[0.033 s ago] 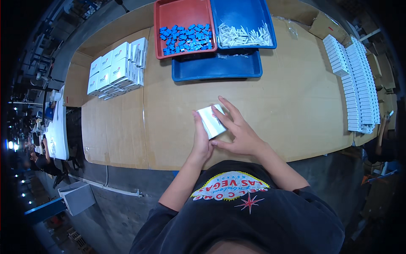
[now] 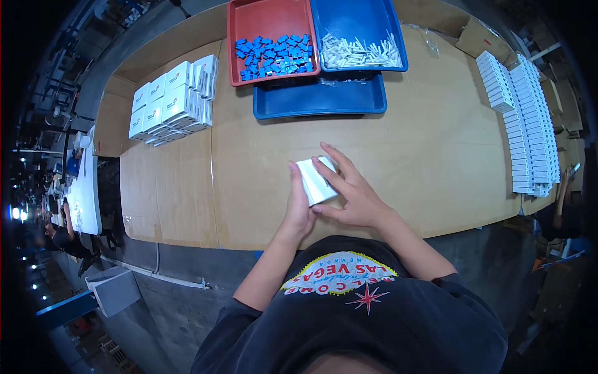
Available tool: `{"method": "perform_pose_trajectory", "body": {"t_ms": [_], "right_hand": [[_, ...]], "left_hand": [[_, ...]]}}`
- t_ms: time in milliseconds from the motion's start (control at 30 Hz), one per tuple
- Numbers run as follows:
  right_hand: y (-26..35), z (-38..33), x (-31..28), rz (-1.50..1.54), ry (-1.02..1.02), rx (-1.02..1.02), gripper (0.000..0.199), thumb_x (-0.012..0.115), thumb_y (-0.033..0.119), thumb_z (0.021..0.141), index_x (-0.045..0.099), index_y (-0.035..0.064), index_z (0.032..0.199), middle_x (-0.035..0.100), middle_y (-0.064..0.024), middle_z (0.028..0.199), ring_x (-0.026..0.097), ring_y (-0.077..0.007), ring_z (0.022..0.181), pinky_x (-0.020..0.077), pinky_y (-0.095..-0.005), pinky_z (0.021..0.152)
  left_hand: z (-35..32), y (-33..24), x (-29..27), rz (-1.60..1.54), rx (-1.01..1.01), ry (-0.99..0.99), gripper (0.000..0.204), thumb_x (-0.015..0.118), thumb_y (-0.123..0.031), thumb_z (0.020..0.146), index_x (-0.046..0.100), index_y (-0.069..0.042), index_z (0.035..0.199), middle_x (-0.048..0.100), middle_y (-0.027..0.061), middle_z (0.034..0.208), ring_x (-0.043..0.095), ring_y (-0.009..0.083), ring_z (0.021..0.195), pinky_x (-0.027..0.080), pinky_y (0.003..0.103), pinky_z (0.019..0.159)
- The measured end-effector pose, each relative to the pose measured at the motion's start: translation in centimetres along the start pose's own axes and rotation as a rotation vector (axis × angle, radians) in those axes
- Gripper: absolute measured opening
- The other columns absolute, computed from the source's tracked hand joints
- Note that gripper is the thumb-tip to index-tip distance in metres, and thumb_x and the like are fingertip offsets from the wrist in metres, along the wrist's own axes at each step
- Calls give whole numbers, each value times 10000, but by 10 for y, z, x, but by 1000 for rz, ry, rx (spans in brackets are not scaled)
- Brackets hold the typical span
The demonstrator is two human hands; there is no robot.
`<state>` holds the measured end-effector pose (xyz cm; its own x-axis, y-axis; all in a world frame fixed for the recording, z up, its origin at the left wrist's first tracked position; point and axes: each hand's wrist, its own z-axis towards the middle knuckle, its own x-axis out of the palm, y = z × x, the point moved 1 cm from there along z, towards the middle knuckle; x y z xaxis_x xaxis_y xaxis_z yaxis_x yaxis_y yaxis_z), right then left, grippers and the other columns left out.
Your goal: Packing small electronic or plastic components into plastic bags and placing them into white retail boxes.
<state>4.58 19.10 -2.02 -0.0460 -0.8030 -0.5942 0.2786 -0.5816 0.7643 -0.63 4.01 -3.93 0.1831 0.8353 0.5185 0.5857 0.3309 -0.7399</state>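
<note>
A small white box (image 2: 316,181) is held between my two hands over the cardboard-covered table (image 2: 261,181). My left hand (image 2: 299,202) grips its left side, thumb along the edge and the other fingers hidden beneath. Resting over the box's right side is my right hand (image 2: 354,192), with fingers spread and fingertips on the top face. The right thumb reaches toward the lower edge of the box, close to the left palm.
Stacked white boxes (image 2: 163,103) stand at the left; long rows of white boxes (image 2: 529,124) line the right. At the back are a red tray (image 2: 268,19) of blue pieces, a blue tray (image 2: 355,19) of white sticks, and a lower blue tray (image 2: 317,100).
The white box has shifted slightly to the right and turned in my hands, so its printed mark hardly shows. My left thumb has moved a little right with it.
</note>
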Motion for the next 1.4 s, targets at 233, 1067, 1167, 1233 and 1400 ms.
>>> {"method": "perform_pose_trajectory", "body": {"t_ms": [233,1067,1167,1233,1400], "right_hand": [[-12,3,0,-38,-43,-196,943,883,412,755,482,5,1505,529,-226,1510,530,-416,1387,399,-549,1182],[-54,9,-14,436,-625,168,467,826,240,912,613,59,1287,447,-131,1398,605,-279,1199,466,-383,1068],[-66,-7,-25,-45,-471,63,354,876,172,827,668,51,1087,503,-160,1353,625,-304,1173,490,-395,1042],[-78,-28,-24,-11,-342,159,319,894,218,768,660,61,915,575,-153,1308,634,-312,1178,495,-475,1069],[-53,-70,-16,-391,37,96,351,859,352,789,705,103,984,626,-83,1329,601,-275,1287,258,-707,1201]], "left_hand": [[-4,8,4,-47,-222,94,736,273,-721,1061,539,-121,1396,689,72,1196,697,192,1081,590,359,885],[25,21,-25,-194,17,110,660,285,-552,1116,391,-63,1547,632,190,1333,645,307,1229,513,454,1073],[28,21,-45,140,291,45,519,313,-367,1134,401,-55,1539,582,173,1382,595,265,1243,458,382,1089],[17,15,-58,727,494,35,479,352,-263,1106,422,-31,1519,552,194,1423,588,271,1251,432,394,1108],[-5,15,-101,1190,675,-14,472,500,-162,1017,511,-41,1473,479,242,1515,360,483,1482,261,567,1236]]}}
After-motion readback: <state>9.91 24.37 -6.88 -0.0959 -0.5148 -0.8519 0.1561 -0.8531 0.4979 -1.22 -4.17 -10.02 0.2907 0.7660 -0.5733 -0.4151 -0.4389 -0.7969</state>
